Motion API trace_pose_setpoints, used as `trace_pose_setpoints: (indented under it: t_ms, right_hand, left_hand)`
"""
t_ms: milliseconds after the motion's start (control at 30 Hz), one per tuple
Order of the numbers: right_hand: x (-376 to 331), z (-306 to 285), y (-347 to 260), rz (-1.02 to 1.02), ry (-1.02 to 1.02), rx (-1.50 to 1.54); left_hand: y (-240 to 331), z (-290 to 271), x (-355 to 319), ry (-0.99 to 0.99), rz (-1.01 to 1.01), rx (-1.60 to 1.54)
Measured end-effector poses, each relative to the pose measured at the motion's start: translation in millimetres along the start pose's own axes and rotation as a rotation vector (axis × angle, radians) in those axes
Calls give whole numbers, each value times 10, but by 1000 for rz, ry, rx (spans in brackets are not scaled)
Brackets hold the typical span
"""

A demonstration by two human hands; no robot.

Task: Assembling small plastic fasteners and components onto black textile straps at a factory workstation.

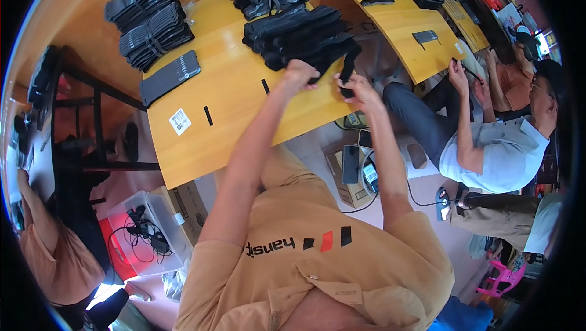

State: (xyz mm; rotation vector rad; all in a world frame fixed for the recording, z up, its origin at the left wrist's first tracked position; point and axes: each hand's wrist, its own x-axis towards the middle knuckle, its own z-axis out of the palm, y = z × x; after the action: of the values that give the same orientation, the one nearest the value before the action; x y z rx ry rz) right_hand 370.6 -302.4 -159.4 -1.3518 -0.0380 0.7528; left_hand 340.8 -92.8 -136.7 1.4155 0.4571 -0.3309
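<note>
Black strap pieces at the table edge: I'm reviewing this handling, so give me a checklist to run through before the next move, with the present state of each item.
1. Left hand on the black strap pile: ok, touching its near edge.
2. Right hand gripping a black strap piece: ok.
3. Piece free of the pile: cannot tell.
4. Pile fully on the wooden table: ok.
5. Small black strip apart from both hands: ok.
6. Seated co-worker's hand apart from the pile: ok.

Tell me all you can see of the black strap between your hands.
The black strap looks like flat woven fabric. It rises as a bent loop off the near end of the pile of black pieces on the wooden table. The right hand pinches its lower end; the left hand grips beside it. Its buckles, if any, are hidden.
</note>
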Motion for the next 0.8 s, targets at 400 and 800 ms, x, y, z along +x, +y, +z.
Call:
trace_pose_setpoints:
  t_ms: [400,800]
  right_hand:
    - [-378,-65,-98,63,92,-91]
    - [-457,-14,-25,28,87,-125]
  left_hand:
    - [60,78,-315,311,405,1002]
    - [214,357,-43,515,757,1635]
